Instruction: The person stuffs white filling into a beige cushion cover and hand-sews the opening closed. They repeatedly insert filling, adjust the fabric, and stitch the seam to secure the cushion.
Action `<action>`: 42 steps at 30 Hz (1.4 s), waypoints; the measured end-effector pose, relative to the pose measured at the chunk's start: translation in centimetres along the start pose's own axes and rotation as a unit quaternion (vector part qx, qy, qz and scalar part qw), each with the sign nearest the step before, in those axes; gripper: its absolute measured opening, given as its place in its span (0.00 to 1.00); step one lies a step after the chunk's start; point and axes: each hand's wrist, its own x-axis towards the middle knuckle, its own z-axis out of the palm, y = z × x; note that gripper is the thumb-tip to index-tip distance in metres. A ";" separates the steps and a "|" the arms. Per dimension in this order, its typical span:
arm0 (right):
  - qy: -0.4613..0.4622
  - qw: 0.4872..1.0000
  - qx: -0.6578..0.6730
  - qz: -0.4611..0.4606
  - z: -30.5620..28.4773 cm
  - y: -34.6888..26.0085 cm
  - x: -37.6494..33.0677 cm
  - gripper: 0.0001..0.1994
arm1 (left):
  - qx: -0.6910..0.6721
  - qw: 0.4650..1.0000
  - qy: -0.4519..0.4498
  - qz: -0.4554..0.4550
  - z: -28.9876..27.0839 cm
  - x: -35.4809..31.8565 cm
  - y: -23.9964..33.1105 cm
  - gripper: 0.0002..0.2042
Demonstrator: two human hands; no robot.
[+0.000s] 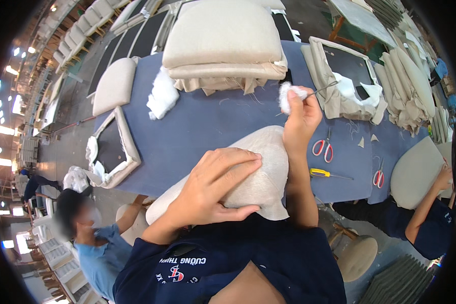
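A beige fabric-covered chair cushion (256,177) rests tilted against my body at the table's near edge, a loose fabric flap at its near right corner. My left hand (215,182) grips it, with the fingers over its top and the thumb apart on the near side. Beyond the cushion, my raised right hand (301,114) pinches a tuft of white fibre wadding (290,96). A thin dark metal rod (323,89) sticks out of that same hand toward the upper right; its handle end is hidden.
On the blue table (202,121) lie red-handled scissors (323,147), a yellow screwdriver (320,173) and more wadding (162,95). A stack of cushions (223,40) stands at the far side. Open-backed cushions (117,152) lie left and right. Co-workers are on both sides.
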 end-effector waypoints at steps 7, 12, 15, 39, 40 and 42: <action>-0.054 0.998 -0.004 -0.015 4.9 0.5 -0.1 0.03 | -0.040 0.997 -0.011 -0.065 -3.5 -0.9 -0.5 0.39; -0.075 0.994 -0.069 -0.028 4.4 0.7 -0.4 0.05 | 0.045 0.990 0.028 -0.127 -3.4 -2.8 1.6 0.38; -0.137 0.982 -0.128 0.013 2.1 -0.1 -1.4 0.06 | 0.176 0.961 0.128 -0.173 -0.4 -4.5 2.9 0.36; -0.328 0.930 -0.146 -0.079 7.8 -0.2 -1.3 0.08 | 0.141 0.923 0.299 -0.196 1.9 -10.0 -1.9 0.48; -0.362 0.921 -0.120 -0.078 8.1 0.1 -1.0 0.07 | 0.124 0.923 0.322 -0.169 1.4 -9.9 -1.9 0.50; -0.368 0.922 -0.097 -0.066 8.7 0.7 -1.2 0.07 | 0.088 0.919 0.367 -0.117 0.4 -9.4 -1.7 0.52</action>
